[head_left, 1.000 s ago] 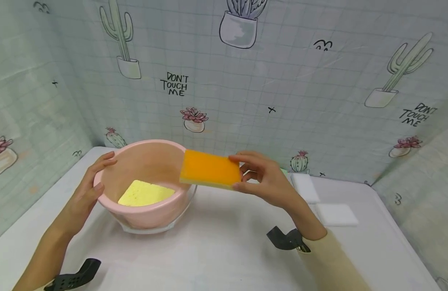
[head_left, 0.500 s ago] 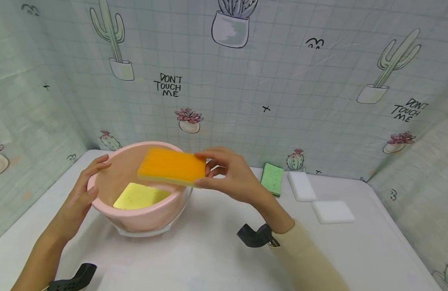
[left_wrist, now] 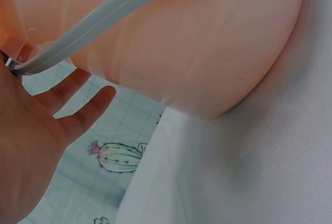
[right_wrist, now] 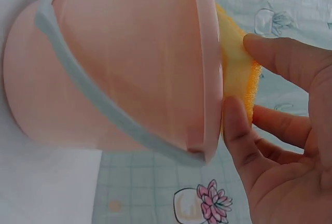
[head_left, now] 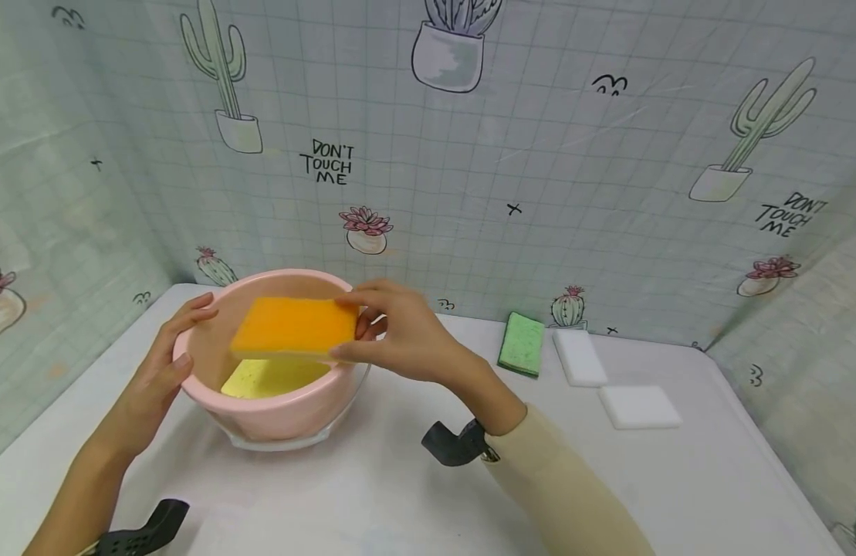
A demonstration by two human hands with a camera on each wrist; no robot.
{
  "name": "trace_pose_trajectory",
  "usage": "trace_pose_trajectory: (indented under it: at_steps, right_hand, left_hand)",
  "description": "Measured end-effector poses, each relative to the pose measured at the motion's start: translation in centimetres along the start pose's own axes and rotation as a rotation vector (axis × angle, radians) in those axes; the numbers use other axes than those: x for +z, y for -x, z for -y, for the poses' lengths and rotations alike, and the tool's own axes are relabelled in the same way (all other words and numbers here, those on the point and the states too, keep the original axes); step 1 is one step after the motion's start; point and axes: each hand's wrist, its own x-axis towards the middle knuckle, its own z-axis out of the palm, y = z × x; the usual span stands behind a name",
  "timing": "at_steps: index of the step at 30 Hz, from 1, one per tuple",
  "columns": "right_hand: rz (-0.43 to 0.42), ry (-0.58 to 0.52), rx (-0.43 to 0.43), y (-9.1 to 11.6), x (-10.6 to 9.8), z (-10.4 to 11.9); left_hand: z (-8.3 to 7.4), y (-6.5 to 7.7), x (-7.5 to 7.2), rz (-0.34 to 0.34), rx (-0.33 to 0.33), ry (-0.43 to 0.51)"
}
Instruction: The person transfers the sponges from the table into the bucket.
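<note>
Cactus-print cloth (head_left: 428, 139) backs the white table (head_left: 400, 486) and bucket (head_left: 282, 419).

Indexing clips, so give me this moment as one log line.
right hand: holds orange sponge over pink bucket; left hand: on bucket rim; yellow sponge: inside bucket

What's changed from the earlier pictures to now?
The right hand has carried the orange sponge left, from the edge of the bucket to over its mouth; the green sponge, mostly hidden before, shows fully. Nothing was let go. The left hand still holds the bucket, and the yellow sponge stays inside.
</note>
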Motion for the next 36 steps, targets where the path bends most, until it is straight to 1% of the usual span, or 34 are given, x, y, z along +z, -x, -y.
trace_pose_trajectory:
  at_steps: [9,15,18,22,24,29,36]
  right_hand:
    - [0.080,0.178,0.005,-1.8,1.3,1.1]
    - [0.140,0.333,-0.005,-2.6,2.3,1.5]
    - [0.170,0.355,-0.004,-2.9,2.7,1.9]
    - [0.192,0.353,0.028,-3.1,3.2,2.2]
    - [0.201,0.379,0.044,-3.2,3.3,2.3]
    - [0.211,0.424,0.065,-3.4,3.7,2.5]
    - [0.215,0.437,0.063,-3.8,4.2,2.7]
  left_hand:
    - [-0.4,0.1,0.1,-0.002,-0.004,-0.033]
    - [-0.4,0.1,0.0,0.002,0.002,-0.042]
    - [-0.4,0.1,-0.1,0.003,-0.001,-0.056]
    - [-0.3,0.1,-0.1,0.002,0.002,-0.061]
    - [-0.3,0.1,0.0,0.003,0.009,-0.050]
    - [-0.2,0.0,0.0,0.007,0.014,-0.038]
    - [0.1,0.1,0.0,-0.007,0.019,-0.025]
